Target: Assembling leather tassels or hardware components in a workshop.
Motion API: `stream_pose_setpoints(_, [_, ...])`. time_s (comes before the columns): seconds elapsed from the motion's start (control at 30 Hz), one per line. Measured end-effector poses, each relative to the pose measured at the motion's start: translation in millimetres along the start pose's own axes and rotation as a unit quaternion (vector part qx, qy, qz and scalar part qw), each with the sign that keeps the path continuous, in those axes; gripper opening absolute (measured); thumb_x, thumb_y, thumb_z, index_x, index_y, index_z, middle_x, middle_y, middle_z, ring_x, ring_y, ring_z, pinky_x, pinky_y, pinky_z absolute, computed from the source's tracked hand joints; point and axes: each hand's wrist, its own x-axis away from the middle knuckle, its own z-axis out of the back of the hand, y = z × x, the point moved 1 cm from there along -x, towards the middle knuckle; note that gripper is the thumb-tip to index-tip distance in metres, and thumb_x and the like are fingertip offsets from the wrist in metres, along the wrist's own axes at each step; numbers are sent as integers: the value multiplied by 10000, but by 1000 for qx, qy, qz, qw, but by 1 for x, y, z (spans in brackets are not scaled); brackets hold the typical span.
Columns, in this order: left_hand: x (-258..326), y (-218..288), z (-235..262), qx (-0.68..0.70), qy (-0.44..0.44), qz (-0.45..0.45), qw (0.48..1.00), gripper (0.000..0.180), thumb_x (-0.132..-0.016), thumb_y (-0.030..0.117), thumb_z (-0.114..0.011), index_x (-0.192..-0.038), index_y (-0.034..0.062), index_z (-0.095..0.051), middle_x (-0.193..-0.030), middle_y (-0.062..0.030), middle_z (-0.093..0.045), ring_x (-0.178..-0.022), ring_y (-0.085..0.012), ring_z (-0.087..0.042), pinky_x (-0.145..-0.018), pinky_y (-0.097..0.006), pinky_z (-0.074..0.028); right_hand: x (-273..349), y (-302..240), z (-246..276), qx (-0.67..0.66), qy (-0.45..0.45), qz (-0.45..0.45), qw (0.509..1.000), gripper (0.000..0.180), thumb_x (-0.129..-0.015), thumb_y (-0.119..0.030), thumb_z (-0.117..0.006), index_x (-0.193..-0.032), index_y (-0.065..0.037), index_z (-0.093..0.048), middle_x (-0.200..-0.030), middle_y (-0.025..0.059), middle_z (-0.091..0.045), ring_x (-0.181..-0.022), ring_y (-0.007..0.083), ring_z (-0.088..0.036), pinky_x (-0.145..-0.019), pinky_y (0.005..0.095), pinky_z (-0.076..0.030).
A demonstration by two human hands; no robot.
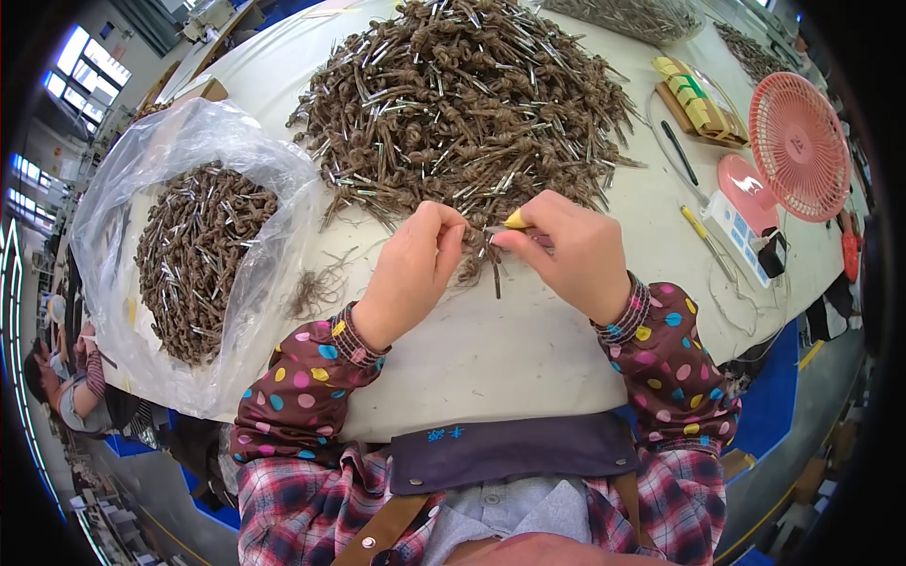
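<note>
Both my hands meet at the front edge of a large heap of knotted brown cords with shiny metal tips (pixel 462 104). Between my fingertips is one knotted brown cord (pixel 481 247), its dark end hanging down. My left hand (pixel 412 269) is closed, thumb and index finger pinching the cord from the left. From the right, my right hand (pixel 578 250) pinches at the same cord. A small yellow piece (pixel 515 219) shows at its index fingertip; whether it is a finger cover or part of a tool I cannot tell.
A clear plastic bag (pixel 104 217) at the left holds more knotted cords. Loose brown threads (pixel 316 288) lie beside it. At the right are a pink fan (pixel 799 146), a white power strip (pixel 736 236), a black pen (pixel 679 151), a yellow pen (pixel 706 241) and a yellow-green packet (pixel 698 99).
</note>
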Motion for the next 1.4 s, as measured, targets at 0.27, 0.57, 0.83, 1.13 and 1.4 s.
stream_pose_setpoints(0.27, [-5,-12,0,326,-50,208,921,130,-972,119,-476,-1010,-4,-488,-821,-47,-578,-768,-109,-581,-678,-254,-478,8,8,-22,-350,-93,-267,893,253,-787,-172,-724,-956,-7,-632,-764,53,-630,-670,86,-568,-652,221,-461])
stream_pose_setpoints(0.57, [-10,-17,10,-50,-65,11,997,196,-875,109,-595,-1049,26,-556,-893,-102,-573,-838,-239,-579,-734,-337,-473,16,17,-38,-309,-43,-258,914,215,-803,-152,-697,-948,-6,-635,-813,88,-672,-696,124,-621,-639,232,-477])
stream_pose_setpoints(0.83, [-3,-23,13,-54,-265,28,962,297,-817,136,-662,-1106,96,-610,-919,-110,-590,-848,-281,-572,-738,-346,-465,16,20,-26,-314,-74,-285,903,221,-803,-147,-697,-952,2,-627,-827,88,-675,-743,137,-640,-664,252,-503])
stream_pose_setpoints(1.13, [-13,-21,20,342,-187,354,850,238,-949,263,-548,-847,50,-578,-737,-2,-596,-674,-69,-560,-664,-233,-481,20,1,-20,-268,-9,-111,957,256,-764,-74,-709,-1003,-29,-632,-880,88,-668,-753,168,-663,-659,261,-538])
stream_pose_setpoints(1.4, [-9,-11,5,420,-135,372,817,226,-957,247,-531,-993,28,-573,-833,-23,-597,-736,-74,-559,-736,-241,-475,18,-1,-21,-259,9,-146,955,289,-768,-62,-698,-1050,-38,-638,-880,81,-676,-752,145,-665,-655,247,-530])
